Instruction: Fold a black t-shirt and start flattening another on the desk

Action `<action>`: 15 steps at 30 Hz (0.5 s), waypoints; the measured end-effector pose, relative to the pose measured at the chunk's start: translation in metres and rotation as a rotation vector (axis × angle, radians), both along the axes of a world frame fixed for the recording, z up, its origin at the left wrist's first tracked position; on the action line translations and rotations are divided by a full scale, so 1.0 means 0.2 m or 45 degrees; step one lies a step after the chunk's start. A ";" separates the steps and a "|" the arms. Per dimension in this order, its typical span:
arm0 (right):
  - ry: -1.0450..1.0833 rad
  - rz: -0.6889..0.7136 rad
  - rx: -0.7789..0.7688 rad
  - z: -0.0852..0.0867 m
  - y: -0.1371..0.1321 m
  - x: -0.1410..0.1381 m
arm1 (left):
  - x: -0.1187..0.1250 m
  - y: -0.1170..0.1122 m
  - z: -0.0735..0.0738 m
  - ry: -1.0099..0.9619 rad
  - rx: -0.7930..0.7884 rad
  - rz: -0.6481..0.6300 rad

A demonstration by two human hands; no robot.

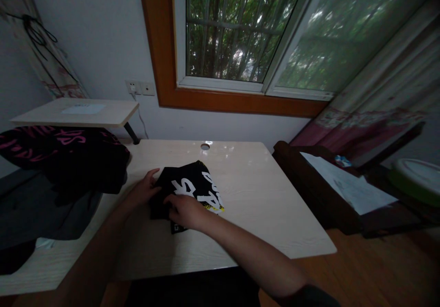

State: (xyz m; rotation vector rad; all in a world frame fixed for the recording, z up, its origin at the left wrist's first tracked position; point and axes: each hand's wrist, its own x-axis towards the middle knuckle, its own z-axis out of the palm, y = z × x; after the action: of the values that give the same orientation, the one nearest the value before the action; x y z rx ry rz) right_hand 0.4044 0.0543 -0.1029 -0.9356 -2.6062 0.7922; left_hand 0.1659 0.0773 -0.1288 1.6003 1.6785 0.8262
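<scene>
A folded black garment (192,179) with white lettering and yellow specks lies on the pale wooden desk (261,206). Its exact kind does not show in this folded state. At its left edge is my left hand (147,189), thumb and forefinger spread apart against the dark cloth. My right hand (187,211) rests over the garment's near part, its fingers curled in on the fabric. Some of the cloth under the right hand is hidden. A narrow black strip with small pale marks sticks out at the near edge.
Dark clothes, one black piece (92,160) with pink print and a grey piece (44,206), are heaped at the left beneath a small raised shelf (117,114). A cable hole (205,147) pierces the desk's far side. At right stands a dark brown piece of furniture (316,197) bearing a white sheet (347,183).
</scene>
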 end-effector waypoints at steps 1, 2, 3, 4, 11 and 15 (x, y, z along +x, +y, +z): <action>0.053 0.023 -0.018 -0.01 0.01 -0.02 | -0.03 0.01 0.00 0.005 0.003 0.026; 0.114 0.047 -0.030 -0.02 0.02 -0.05 | -0.05 0.01 0.01 0.007 0.005 0.050; 0.183 0.068 -0.043 -0.02 0.03 -0.07 | -0.08 0.02 0.01 0.002 0.005 0.072; 0.257 0.079 -0.062 -0.02 0.05 -0.09 | -0.11 0.02 0.02 -0.010 0.008 0.100; 0.743 -0.240 -0.306 0.03 0.21 0.00 | -0.29 0.01 0.00 -0.065 0.038 0.440; 1.025 -0.431 -0.339 0.07 0.31 0.30 | -0.35 0.01 -0.03 -0.091 0.025 0.496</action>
State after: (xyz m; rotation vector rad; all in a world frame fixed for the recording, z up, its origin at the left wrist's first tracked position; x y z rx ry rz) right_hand 0.4637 0.1170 -0.0885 -0.8496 -1.6351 1.1378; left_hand 0.0968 0.0790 -0.1346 1.2544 1.9649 1.0782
